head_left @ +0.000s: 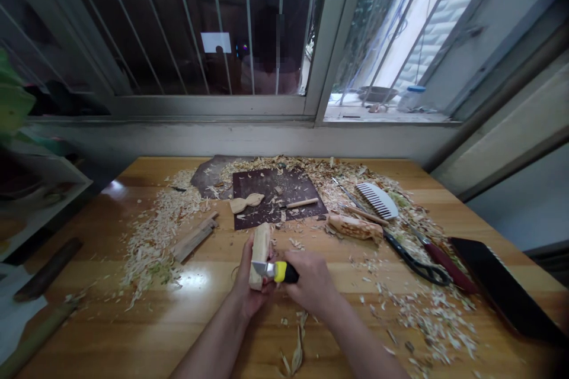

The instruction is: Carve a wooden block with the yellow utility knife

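Observation:
My left hand (249, 295) grips a pale wooden block (261, 239), held upright and leaning slightly above the table. In my right hand (311, 279) is a knife with a yellow and black handle (284, 272). Its short metal blade (261, 267) lies across the near face of the block, seemingly touching it. Beyond my hands, a dark brown mat (284, 180) carries a carved wooden piece (247, 202) at its left edge and a small wood-handled carving tool (302, 203). Thin shavings (297, 349) lie on the tabletop nearer to me.
Shavings (153, 237) spread across the wooden table (133, 331). On the right lie a rough wood piece (355, 228), a white comb (377, 200), a black-handled tool (415, 260), a dark red handle (448, 266) and a black phone-like slab (502, 290). Wood strips (195, 238) are at left; a barred window stands behind.

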Motion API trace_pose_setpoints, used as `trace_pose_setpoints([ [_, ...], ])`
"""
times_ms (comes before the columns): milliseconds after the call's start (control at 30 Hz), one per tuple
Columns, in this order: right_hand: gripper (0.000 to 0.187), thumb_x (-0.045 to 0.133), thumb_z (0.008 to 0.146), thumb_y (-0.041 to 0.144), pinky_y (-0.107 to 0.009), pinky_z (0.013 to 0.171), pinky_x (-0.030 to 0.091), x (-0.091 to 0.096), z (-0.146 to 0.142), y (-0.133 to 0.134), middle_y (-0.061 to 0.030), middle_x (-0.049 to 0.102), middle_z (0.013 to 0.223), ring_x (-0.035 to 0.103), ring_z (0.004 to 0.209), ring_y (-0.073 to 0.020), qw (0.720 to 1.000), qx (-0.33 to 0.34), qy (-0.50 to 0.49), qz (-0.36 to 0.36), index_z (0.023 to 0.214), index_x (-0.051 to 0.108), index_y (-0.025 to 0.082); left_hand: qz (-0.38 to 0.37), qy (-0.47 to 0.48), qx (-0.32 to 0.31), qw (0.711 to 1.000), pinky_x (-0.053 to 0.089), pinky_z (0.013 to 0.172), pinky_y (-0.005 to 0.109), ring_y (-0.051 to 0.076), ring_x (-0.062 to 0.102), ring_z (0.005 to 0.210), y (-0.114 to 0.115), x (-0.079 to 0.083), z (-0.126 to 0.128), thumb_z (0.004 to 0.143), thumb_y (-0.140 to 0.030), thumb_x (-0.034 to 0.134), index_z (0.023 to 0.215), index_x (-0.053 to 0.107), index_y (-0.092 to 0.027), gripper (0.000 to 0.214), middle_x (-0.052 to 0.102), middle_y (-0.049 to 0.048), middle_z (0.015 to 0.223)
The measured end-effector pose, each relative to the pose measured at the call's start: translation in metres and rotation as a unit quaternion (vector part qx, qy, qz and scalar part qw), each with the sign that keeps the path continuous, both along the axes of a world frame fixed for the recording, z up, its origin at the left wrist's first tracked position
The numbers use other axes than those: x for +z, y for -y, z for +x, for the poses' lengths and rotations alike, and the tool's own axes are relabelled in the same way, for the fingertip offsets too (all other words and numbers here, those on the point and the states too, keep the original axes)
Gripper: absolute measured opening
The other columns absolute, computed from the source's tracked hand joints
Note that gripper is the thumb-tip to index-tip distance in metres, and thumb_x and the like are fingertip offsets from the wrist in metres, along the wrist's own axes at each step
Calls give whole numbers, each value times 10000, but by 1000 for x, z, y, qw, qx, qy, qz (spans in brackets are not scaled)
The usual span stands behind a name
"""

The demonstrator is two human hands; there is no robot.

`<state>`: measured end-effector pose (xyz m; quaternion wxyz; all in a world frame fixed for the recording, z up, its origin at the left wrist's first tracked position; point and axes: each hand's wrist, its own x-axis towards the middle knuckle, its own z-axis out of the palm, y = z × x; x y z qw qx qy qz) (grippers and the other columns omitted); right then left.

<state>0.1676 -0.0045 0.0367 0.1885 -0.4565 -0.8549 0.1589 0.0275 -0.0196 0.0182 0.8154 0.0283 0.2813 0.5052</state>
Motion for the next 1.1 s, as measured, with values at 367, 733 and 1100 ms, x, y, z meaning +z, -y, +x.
trace_pose_setpoints([
  [367, 76, 516, 711, 232, -224, 539, 264, -10, 4, -16, -31, 643, 687, 561, 660, -159, 993, -114, 11, -11, 739, 580, 202, -10, -5, -28, 1000, 152, 246, 117, 16, 319, 263, 8, 6, 8, 731, -586, 425, 635, 495, -127, 474, 429, -47, 424],
  [733, 98, 523, 607, 178, -226, 541, 258, -4, 5, -2, 2, 595, 641, 518, 610, -143, 999, 17, 11, 30, 694, 555, 208, -32, -73, 16, 997, 215, 241, 137, 41, 361, 255, 1, 6, 3, 722, -584, 440, 653, 498, -134, 460, 454, -43, 416],
  [1100, 58, 507, 695, 223, -225, 526, 252, -12, 8, -17, -14, 610, 639, 535, 619, -150, 994, -109, 12, 0, 707, 560, 204, -12, -68, -6, 998, 210, 277, 144, 34, 337, 284, 10, 9, 8, 710, -571, 478, 668, 510, -136, 439, 451, -43, 430],
])
